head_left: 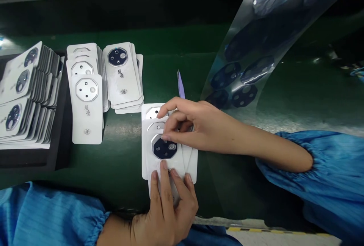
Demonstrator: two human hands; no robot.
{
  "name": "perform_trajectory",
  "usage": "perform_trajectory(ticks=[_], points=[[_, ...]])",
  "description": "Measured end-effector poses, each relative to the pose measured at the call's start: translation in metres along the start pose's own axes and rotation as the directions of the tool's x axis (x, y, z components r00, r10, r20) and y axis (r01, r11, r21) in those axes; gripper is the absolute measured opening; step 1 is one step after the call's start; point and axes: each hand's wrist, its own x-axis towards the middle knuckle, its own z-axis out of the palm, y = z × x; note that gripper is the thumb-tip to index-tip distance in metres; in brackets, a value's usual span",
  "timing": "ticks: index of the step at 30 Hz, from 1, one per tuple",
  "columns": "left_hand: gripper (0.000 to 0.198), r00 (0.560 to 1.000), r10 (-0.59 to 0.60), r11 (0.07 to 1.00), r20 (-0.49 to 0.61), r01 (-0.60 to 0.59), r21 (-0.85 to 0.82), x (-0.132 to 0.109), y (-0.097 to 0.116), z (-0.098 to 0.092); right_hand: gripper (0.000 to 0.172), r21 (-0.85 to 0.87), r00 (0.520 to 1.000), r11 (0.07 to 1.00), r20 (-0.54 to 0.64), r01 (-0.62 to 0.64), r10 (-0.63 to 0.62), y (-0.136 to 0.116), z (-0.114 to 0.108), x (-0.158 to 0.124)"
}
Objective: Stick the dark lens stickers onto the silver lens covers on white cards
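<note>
Lens piece point(164, 148) sits on the top card point(166, 162) — right hand point(196, 124) fingertips press it, left hand point(170, 204) flat, pinning the card; filled cards point(123, 73) at 11 o'clock, blank ones point(87, 107) waiting.

Two hands point(170, 208), three loose card stacks point(125, 75), one film strip point(256, 49) with five dark lenses.

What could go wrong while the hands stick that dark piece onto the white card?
1. The right hand presses the dark lens piece by fingertip; it might sit crooked or get smudged.
2. The left hand pins only the bottom of the loose card pile, so cards might slide.
</note>
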Motion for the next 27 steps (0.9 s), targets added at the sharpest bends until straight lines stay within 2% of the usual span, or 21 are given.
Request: perform_trajectory(ticks=[27], points=[[0.053, 1.0, -0.02, 1.0, -0.009, 0.02, -0.003, -0.0002, 0.0021, 0.0022, 0.027, 0.009, 0.999, 0.999, -0.006, -0.032, 0.032, -0.001, -0.0002, 0.0003]])
